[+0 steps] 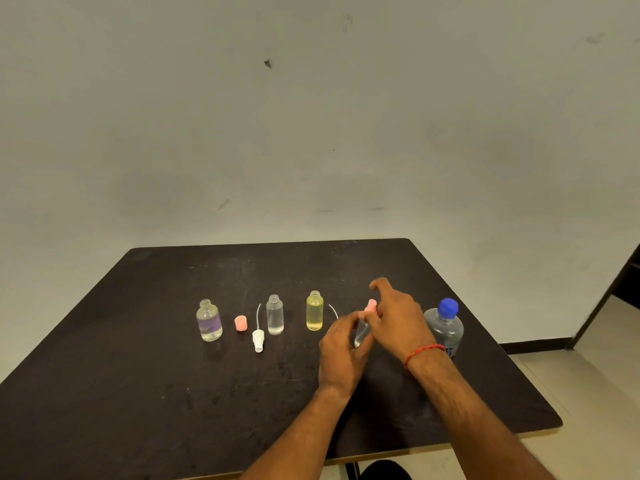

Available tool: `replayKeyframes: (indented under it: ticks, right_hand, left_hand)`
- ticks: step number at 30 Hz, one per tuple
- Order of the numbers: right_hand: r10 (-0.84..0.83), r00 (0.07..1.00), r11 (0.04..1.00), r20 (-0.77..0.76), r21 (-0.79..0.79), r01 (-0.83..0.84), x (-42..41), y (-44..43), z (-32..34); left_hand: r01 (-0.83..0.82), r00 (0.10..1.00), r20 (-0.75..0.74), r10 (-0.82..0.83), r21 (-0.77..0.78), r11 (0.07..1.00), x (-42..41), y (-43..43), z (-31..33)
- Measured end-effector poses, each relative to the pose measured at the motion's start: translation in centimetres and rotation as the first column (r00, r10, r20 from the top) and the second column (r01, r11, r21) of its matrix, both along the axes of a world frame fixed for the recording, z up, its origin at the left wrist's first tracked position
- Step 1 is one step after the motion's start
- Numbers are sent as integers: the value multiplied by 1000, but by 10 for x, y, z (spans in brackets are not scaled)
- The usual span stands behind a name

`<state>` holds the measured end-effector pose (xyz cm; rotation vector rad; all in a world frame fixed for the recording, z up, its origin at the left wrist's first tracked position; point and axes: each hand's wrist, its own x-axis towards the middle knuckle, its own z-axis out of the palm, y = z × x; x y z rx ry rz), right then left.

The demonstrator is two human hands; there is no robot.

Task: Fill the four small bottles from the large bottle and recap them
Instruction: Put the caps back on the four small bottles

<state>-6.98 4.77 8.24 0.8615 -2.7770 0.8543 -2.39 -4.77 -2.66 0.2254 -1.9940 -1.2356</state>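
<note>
On the dark table (138,375) three small bottles stand uncapped in a row: a clear one with a purple tint (209,321), a clear one (275,315) and a yellow one (314,311). My left hand (341,355) grips a fourth small clear bottle (361,336). Over its top, my right hand (398,315) pinches a pink cap (370,305). The large bottle with a blue cap (446,327) stands capped just right of my right wrist. A loose pink cap (240,323) and a white spray top (258,336) with its tube lie between the small bottles.
A thin white tube (333,310) lies right of the yellow bottle. The table's far edge runs close to a plain wall. The right edge drops to the floor, with a dark door frame (609,299) beyond.
</note>
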Motion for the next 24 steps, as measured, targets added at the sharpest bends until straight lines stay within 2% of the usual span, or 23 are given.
replayKeyframes:
  ticks: [3, 8, 15, 20, 24]
  right_hand:
    - [1, 1000, 999, -13, -38, -2, -1, 1, -1]
    - [79, 990, 992, 116, -103, -67, -1, -1, -10]
    - [-56, 998, 984, 29, -170, 60, -1, -2, -17]
    - [31, 997, 967, 77, -255, -10, -1, -2, -18]
    - [34, 993, 956, 110, -293, 0, -3, -2, -19]
  left_hand:
    - [2, 1000, -8, -2, 0, 1000, 1, 1, 0]
    - [9, 999, -30, -9, 17, 1000, 0, 0, -1]
    - [10, 1000, -13, -10, 16, 1000, -1, -1, -3]
    - [16, 1000, -20, -16, 18, 1000, -1, -1, -4]
    - [23, 1000, 1, -23, 24, 999, -1, -1, -3]
